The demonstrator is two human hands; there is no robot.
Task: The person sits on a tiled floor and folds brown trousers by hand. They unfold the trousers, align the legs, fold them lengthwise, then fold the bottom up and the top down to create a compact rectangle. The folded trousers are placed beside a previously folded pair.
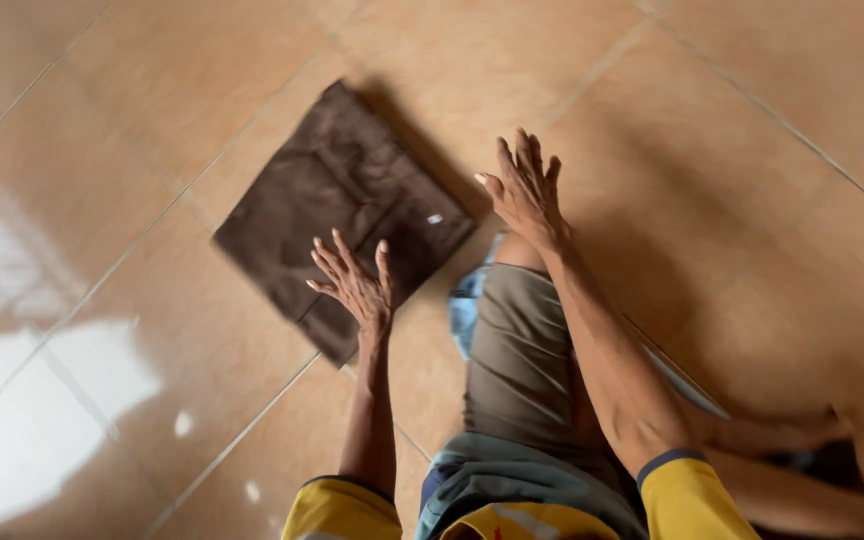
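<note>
A dark brown folded garment [337, 200] lies flat on the tiled floor as a rough square. My left hand [355, 285] hovers over its near corner with the fingers spread, holding nothing. My right hand [527, 190] is raised just right of the garment's right corner, fingers apart and empty. Whether either hand touches the cloth I cannot tell.
Glossy orange-brown floor tiles [732, 180] spread all around, with bright glare at the lower left [42, 420]. My bent knee in olive shorts [522, 350] juts forward between my arms, with blue cloth [469, 305] beside it. My other leg [792, 440] lies at the lower right.
</note>
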